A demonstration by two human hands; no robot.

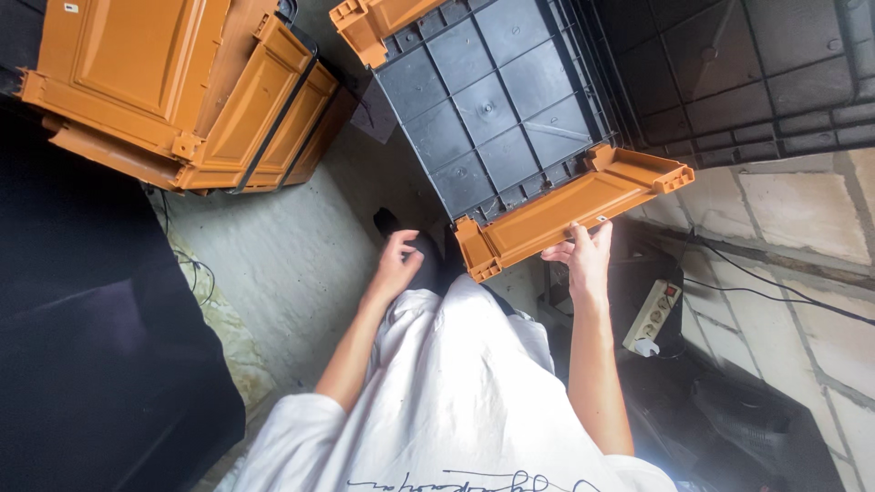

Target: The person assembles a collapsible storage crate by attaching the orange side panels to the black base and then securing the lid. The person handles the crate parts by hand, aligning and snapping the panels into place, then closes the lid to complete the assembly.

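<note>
A dark grey plastic crate (497, 109) with orange hinged lid flaps stands in front of me. My right hand (583, 255) grips the edge of the near orange flap (574, 208), which hangs open toward me. The far orange flap (378, 23) shows at the crate's top left corner. My left hand (396, 264) hovers just left of the near flap's corner, fingers loosely curled, holding nothing.
Stacked crates with shut orange lids (182, 82) sit at upper left. Another dark crate (756, 73) stands at upper right. A white power strip (652, 314) and black cables lie on the pale block floor at right. A large black mass (82, 319) fills the left.
</note>
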